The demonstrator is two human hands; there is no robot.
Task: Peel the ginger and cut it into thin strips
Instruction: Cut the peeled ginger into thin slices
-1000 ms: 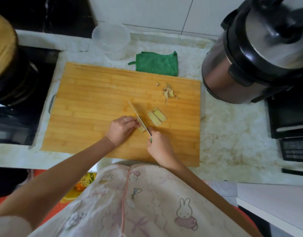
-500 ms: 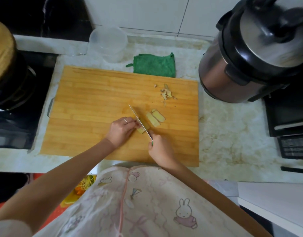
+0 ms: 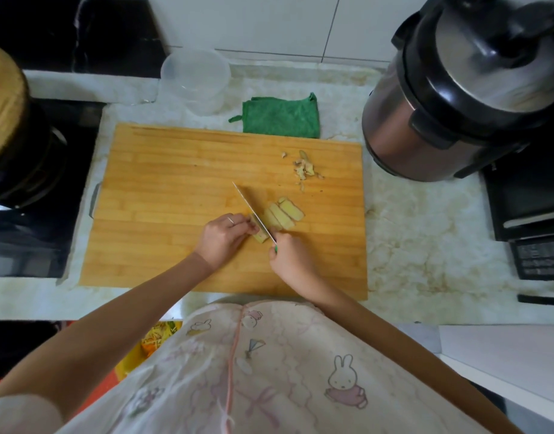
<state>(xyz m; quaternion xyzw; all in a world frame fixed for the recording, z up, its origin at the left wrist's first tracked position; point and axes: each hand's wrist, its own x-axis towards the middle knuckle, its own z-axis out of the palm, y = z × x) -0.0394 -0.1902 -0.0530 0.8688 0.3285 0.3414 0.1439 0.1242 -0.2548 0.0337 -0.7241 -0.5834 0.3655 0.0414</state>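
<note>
Trouble here would start with how little ginger [image 3: 260, 237] is left to hold. It is a short peeled stub near the middle of the cutting board [image 3: 175, 183], and our left hand [image 3: 222, 236] pins it down with its fingers curled onto it. Our right hand [image 3: 289, 256] is clenched around the green handle of the knife [image 3: 252, 211]. The blade lies against the stub's right face, with its tip pointing away from us. Just right of the blade the slices [image 3: 283, 216] lie fanned and overlapping, and the peel scraps [image 3: 305, 169] sit well apart, toward the far right corner.

We judge the slab-cutting nearly done, with the strips not yet begun. The nearest danger is a nicked finger, because the holding fingers sit right beside the edge. Our own hand hides the contact, so we cannot tell whether any gap remains between them. A stub this short may also tip or skid under the blade's push and drag the fingers into the cut. The slices carry a lesser risk: some look thick and uneven, and stacking them carelessly could let the pile slide, leaving coarse sticks instead of thin strips.
</note>
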